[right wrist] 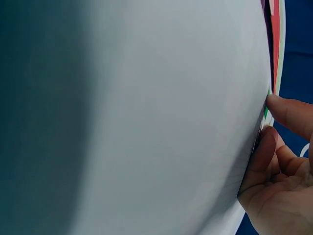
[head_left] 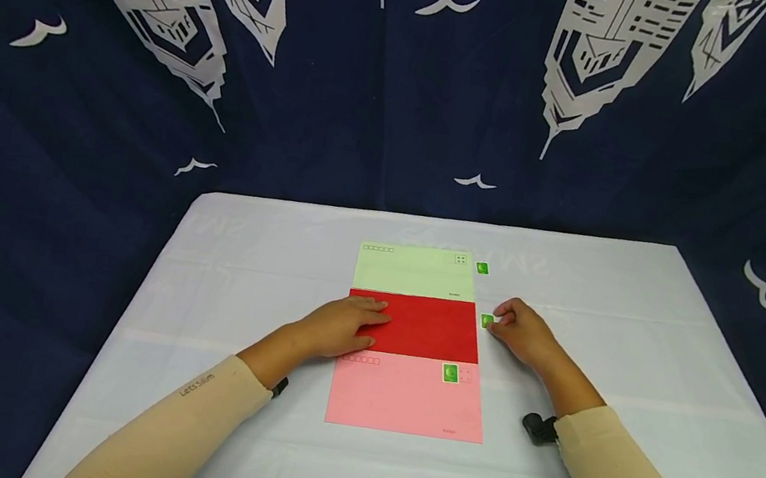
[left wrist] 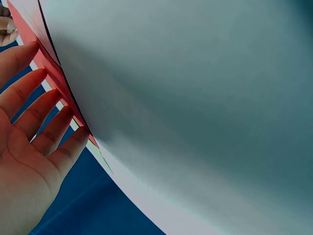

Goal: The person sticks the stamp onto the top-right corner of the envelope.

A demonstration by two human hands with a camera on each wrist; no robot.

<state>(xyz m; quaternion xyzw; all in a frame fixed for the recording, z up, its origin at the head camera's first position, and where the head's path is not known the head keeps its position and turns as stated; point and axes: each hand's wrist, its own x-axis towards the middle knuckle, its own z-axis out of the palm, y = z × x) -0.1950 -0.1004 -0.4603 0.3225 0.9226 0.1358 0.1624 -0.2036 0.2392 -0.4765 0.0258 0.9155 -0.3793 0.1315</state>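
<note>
Three envelopes lie in a column: light green (head_left: 415, 272), red (head_left: 429, 327) and pink (head_left: 402, 399). My left hand (head_left: 341, 325) rests on the left part of the red one with fingers straight and spread; the left wrist view shows its palm and fingertips along the red paper (left wrist: 63, 88). Beside the red envelope's right edge, my right hand (head_left: 526, 331) has thumb and forefinger at a small green stamp (head_left: 487, 321). The right wrist view shows a green sliver of the stamp (right wrist: 266, 111) between the thumb and curled forefinger.
Another green stamp (head_left: 482, 268) lies right of the light green envelope. One more stamp (head_left: 451, 373) sits at the pink envelope's upper right, next to a printed square. The white-covered table (head_left: 259, 252) meets a dark blue patterned curtain (head_left: 375, 102) at the back.
</note>
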